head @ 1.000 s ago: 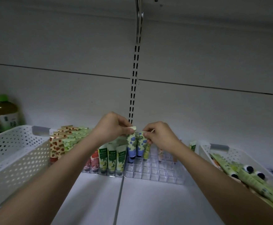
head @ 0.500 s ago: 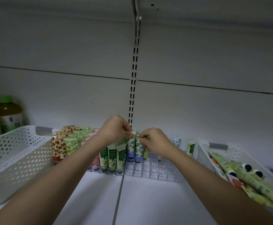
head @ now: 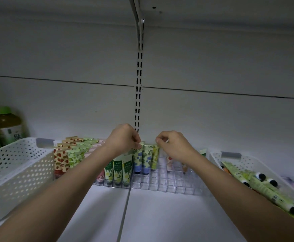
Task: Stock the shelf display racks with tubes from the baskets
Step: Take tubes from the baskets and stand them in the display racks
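Right hand (head: 173,145) has shifted from blue-flowered tubes (head: 141,159), apparently to yellow-green tube (head: 155,157)

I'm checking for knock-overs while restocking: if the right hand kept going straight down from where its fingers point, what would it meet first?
Probably the yellow-green tube whose top the right hand pinches, standing in the clear rack. Below that, the rack's cells. Depth is unclear, so the pink-capped tube may lie close behind.
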Available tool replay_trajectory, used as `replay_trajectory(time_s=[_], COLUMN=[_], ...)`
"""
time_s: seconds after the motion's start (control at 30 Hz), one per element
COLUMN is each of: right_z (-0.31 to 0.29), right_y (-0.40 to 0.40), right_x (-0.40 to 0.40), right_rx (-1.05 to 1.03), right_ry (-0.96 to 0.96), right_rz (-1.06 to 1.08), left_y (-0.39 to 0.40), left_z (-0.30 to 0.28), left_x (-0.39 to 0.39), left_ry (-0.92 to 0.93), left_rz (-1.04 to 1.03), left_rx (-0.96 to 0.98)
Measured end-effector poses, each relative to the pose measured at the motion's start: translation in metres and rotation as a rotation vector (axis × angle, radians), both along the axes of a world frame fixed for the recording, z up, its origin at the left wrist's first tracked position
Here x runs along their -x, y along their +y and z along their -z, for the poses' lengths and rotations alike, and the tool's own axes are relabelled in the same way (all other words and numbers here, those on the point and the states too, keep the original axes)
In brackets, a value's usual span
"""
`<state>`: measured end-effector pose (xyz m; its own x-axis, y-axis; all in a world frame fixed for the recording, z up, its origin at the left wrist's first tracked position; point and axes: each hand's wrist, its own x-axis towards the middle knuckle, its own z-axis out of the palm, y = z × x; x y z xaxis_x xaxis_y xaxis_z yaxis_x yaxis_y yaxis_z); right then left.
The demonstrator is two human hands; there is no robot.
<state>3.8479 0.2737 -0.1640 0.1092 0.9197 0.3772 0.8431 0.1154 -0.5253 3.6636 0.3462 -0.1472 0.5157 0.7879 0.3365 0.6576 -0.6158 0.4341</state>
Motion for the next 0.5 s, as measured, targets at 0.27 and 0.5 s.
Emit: replay_trajectory(time_s=[0.27,0.5], right_z=[0.0,0.003], right_y=[-0.006,-0.011], right_x=[-0.009,-0.021], right_rx=[0.068,0.19], right_ry=[-0.041,-0.146], right_rz=[0.018,0.036], left_y=[0.003,0.003], left_z=[0.019,0.024], left_x=[-0.006,-0.012], left_ry=[0.05,0.157], left_rz=[-0.014,-0.006], left_rx=[-0.04,-0.022])
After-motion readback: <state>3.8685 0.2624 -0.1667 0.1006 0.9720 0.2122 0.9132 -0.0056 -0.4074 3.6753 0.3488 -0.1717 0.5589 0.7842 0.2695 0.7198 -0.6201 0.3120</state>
